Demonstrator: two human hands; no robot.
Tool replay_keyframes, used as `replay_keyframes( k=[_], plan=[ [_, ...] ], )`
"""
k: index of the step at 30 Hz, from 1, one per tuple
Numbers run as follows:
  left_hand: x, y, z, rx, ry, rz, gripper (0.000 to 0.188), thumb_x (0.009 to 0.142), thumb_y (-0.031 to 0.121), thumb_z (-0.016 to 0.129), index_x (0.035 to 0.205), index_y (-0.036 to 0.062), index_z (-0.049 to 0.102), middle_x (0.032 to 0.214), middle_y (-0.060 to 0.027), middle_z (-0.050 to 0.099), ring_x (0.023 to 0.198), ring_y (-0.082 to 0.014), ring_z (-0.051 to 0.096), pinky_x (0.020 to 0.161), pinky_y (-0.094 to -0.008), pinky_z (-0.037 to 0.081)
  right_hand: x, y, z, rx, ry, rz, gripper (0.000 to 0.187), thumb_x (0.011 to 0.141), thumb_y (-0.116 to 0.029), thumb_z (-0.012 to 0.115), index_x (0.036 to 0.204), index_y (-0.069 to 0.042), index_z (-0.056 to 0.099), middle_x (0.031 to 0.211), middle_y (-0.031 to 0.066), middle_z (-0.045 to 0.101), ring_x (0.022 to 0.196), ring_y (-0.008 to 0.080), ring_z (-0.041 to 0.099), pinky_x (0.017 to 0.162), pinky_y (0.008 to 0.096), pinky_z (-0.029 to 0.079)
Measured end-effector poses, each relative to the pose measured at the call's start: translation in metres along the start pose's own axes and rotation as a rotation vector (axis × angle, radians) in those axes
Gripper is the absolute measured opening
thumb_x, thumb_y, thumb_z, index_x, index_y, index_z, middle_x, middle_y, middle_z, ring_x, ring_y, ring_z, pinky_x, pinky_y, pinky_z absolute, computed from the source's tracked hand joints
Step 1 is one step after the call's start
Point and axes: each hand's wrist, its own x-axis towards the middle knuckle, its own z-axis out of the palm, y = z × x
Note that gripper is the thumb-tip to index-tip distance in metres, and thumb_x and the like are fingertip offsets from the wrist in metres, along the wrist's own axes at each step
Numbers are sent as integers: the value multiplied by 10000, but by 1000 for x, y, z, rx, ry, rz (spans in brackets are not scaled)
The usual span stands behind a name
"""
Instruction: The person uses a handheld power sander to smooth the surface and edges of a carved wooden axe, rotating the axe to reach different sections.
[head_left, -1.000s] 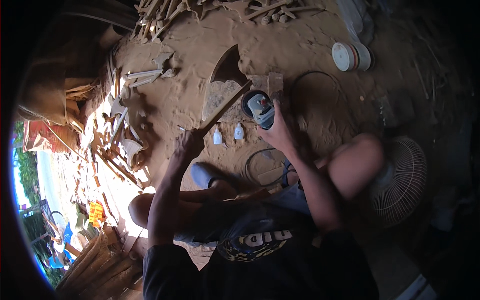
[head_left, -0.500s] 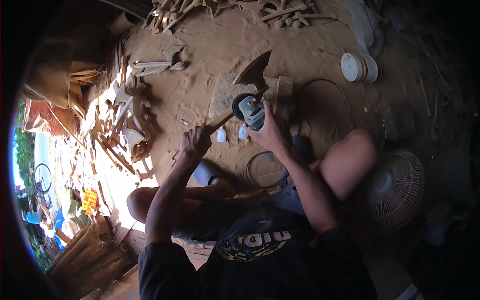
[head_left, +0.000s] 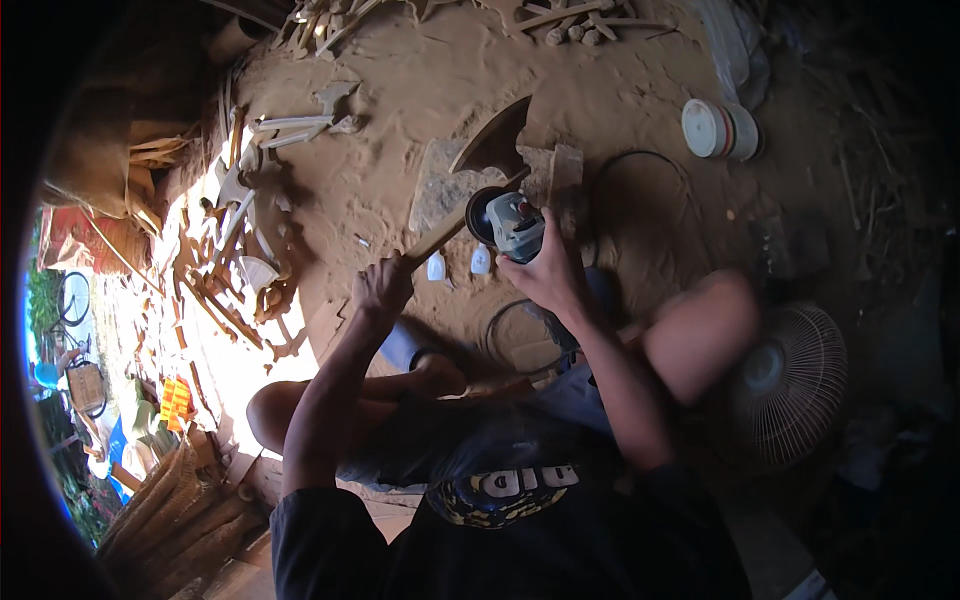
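My left hand (head_left: 384, 285) is closed round the lower end of the wooden handle of an axe (head_left: 440, 236). The axe slants up to the right and ends in a broad curved dark blade (head_left: 497, 138). In my right hand (head_left: 552, 265) is a grey angle grinder (head_left: 522, 230), gripped by its body. Its round disc (head_left: 484, 214) lies at the upper part of the handle, below the blade; whether they touch I cannot tell. Under the axe sits a flat stone block (head_left: 432, 182). Two small white bottles (head_left: 436, 266) stand just below it.
Bone-like pale pieces (head_left: 240, 215) lie heaped on the sandy ground at left, with more along the far edge. A white tub (head_left: 706, 130) lies at far right. A round fan (head_left: 795, 385) stands by my right knee. A dark cable (head_left: 600, 180) loops beside the block.
The axe has shifted slightly left in view. The grinder has moved a little right along the handle's side, turning slightly. Both hands keep their grip.
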Motion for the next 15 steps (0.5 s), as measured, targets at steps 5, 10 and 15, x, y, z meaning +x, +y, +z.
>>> replay_keyframes(
  k=[5, 10, 15],
  plan=[
    [9, -3, 12, -8, 2, -6, 204, 1011, 205, 511, 1061, 76, 660, 939, -214, 774, 910, -403, 766, 800, -552, 587, -13, -11, -5, 124, -112, 61, 890, 774, -284, 833, 1464, 24, 364, 1068, 318, 715, 1000, 489, 719, 859, 525, 576],
    [11, -12, 23, 14, 20, -5, 226, 1013, 217, 491, 1090, 69, 644, 860, -207, 767, 838, -415, 764, 761, -577, 584, -8, -10, 3, 194, -131, 62, 900, 784, -284, 827, 1478, 27, 345, 1046, 316, 721, 962, 494, 723, 836, 536, 583],
    [16, -14, 27, -23, -30, -25, 215, 1015, 257, 508, 1083, 84, 616, 837, -220, 754, 820, -457, 743, 762, -610, 561, 0, -8, 1, 144, -164, 144, 920, 788, -286, 828, 1490, 34, 328, 1027, 320, 721, 926, 493, 728, 811, 538, 587]
  ],
)
